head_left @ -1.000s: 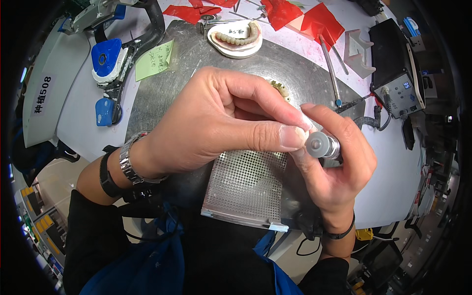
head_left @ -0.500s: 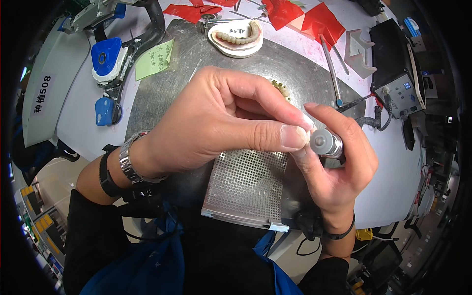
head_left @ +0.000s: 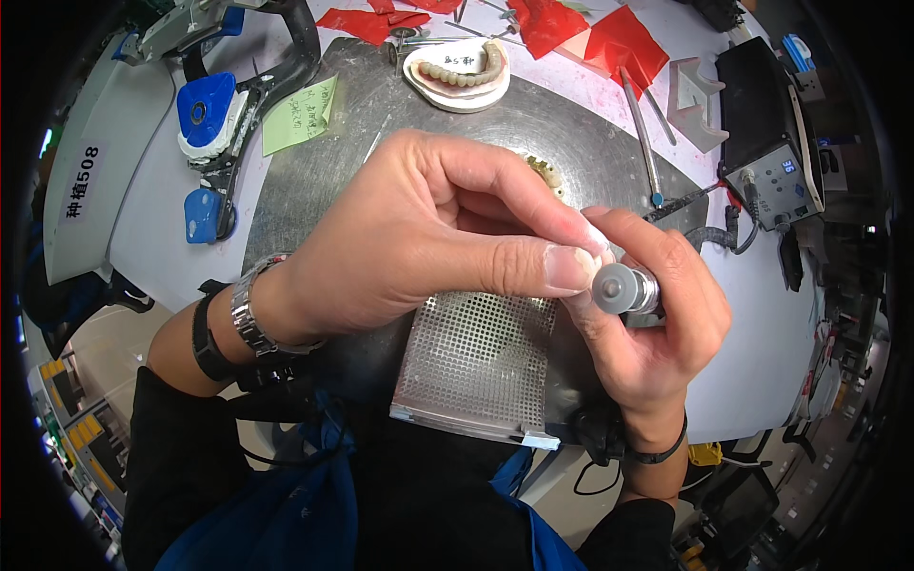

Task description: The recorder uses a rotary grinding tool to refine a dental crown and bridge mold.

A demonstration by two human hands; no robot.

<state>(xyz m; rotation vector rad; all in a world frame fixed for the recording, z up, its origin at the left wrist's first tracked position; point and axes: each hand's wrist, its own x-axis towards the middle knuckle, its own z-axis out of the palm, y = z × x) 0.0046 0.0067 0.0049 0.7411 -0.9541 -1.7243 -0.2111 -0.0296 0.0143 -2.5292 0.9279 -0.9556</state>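
Note:
My left hand (head_left: 428, 219) has thumb and index finger pinched on a small whitish piece (head_left: 604, 259), mostly hidden by the fingertips. Close against it, my right hand (head_left: 666, 314) is wrapped round a silver rotary handpiece (head_left: 649, 290). The handpiece's round grey end (head_left: 619, 287) faces up, beside the left thumb tip. Whether it touches the whitish piece, I cannot tell. Behind my left fingers a dental framework (head_left: 545, 173) with tooth-like and greenish metallic parts shows in part. A plaster dental model (head_left: 459, 93) bearing a row of teeth stands farther back.
Below my hands lies a perforated metal grille (head_left: 476, 352) at the table's near edge. A black control box (head_left: 776, 143) with a cable stands right. Red sheets (head_left: 624, 48) and a metal instrument (head_left: 643, 138) lie at the back. A blue-and-white articulator (head_left: 205, 114) and green note (head_left: 300, 116) are left.
The handpiece's grey end has shifted slightly left and down, nearer the left thumb tip. My right index finger has moved a little with it. The left hand is nearly still.

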